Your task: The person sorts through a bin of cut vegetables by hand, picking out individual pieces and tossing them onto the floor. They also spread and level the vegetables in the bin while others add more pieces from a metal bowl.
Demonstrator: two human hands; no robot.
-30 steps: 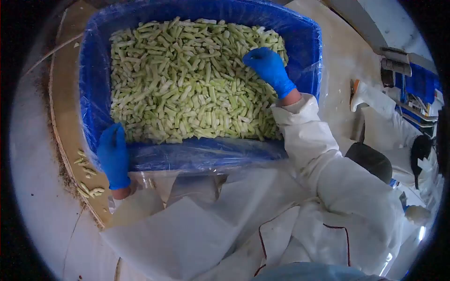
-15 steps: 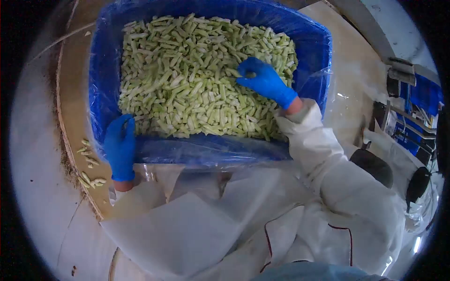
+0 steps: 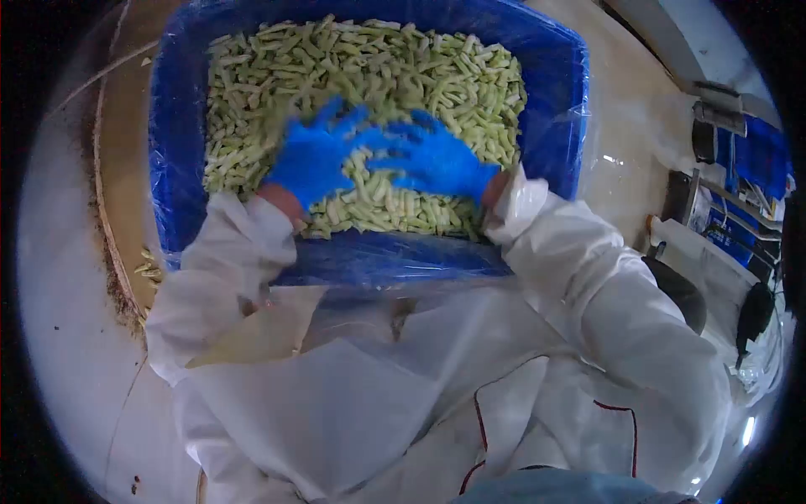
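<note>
From where I sit, I see the left hand wide, its gloved fingers fanned over the green pieces inside the blue bin. The right hand is spread flat too, palm down over the same pieces, its fingertips close against the left's; blur keeps me from telling whether they touch. I make out nothing gripped in either. Half a second ago the left hand was at the bin's near left corner and the right was curled over the pieces toward the bin's right side; now both are near the bin's middle. Clear liner covers the bin's near wall. Outside the bin's left wall, a few stray pieces lie on the tabletop.
</note>
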